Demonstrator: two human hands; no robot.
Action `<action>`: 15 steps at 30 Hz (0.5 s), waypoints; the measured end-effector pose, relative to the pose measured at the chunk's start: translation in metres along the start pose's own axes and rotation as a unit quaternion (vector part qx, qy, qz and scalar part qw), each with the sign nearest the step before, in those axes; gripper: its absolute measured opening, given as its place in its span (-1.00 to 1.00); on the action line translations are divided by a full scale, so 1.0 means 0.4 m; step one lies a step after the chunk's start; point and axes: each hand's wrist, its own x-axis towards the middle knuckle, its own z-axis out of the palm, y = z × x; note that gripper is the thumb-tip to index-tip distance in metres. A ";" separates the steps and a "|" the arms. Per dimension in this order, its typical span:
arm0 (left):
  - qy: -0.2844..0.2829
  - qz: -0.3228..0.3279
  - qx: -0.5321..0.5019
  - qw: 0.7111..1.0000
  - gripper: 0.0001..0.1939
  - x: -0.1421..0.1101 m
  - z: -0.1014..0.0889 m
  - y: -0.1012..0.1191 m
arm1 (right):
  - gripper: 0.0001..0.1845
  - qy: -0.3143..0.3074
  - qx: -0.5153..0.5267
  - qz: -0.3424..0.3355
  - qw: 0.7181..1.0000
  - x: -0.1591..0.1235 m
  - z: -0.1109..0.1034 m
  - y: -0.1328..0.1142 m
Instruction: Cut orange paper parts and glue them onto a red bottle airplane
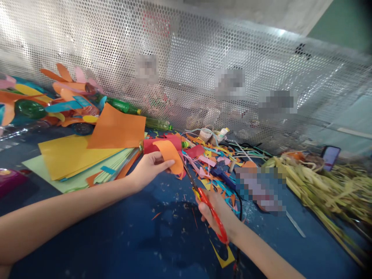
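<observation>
My left hand (151, 168) pinches a curved piece of orange paper (170, 155) between thumb and fingers. Wrapped around red-handled scissors (209, 209), my right hand (216, 209) points their dark blades up and to the left. The blade tips are at the right edge of the orange piece; whether they bite into it I cannot tell. Just behind that piece lies a bottle wrapped in red paper (149, 145) with a green cap. Several colored paper scraps (206, 161) are spread to the right of the blades.
Left on the blue surface (124, 236) are stacked colored sheets (78, 159) and paper-decorated bottles (72, 97). A blue glue gun (223, 176) with a black cord lies right of the scissors. Dry husks (308, 186) and a phone (330, 158) are far right. Perforated metal sheeting (186, 69) stands behind.
</observation>
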 end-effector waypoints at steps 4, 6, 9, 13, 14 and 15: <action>0.004 -0.004 -0.005 1.000 -0.76 0.000 0.000 -0.002 | -0.45 0.011 -0.004 0.006 1.000 0.001 0.005 0.000; 0.006 -0.009 -0.011 1.000 -0.77 -0.001 0.002 -0.001 | -0.45 0.017 -0.006 0.006 1.000 0.000 0.008 -0.001; 0.009 -0.014 -0.020 1.000 -0.78 -0.002 0.007 0.000 | -0.45 0.020 -0.009 0.008 1.000 -0.001 0.011 -0.002; 0.016 -0.012 -0.012 1.000 -0.77 -0.004 0.009 -0.001 | -0.45 0.015 -0.006 0.008 1.000 -0.001 0.009 -0.004; 0.017 -0.013 -0.010 1.000 -0.76 -0.005 0.009 -0.002 | -0.45 0.013 -0.006 0.004 1.000 -0.001 0.008 -0.005; 0.018 -0.013 -0.010 1.000 -0.75 -0.005 0.009 -0.002 | -0.44 0.010 -0.006 0.000 1.000 -0.001 0.006 -0.007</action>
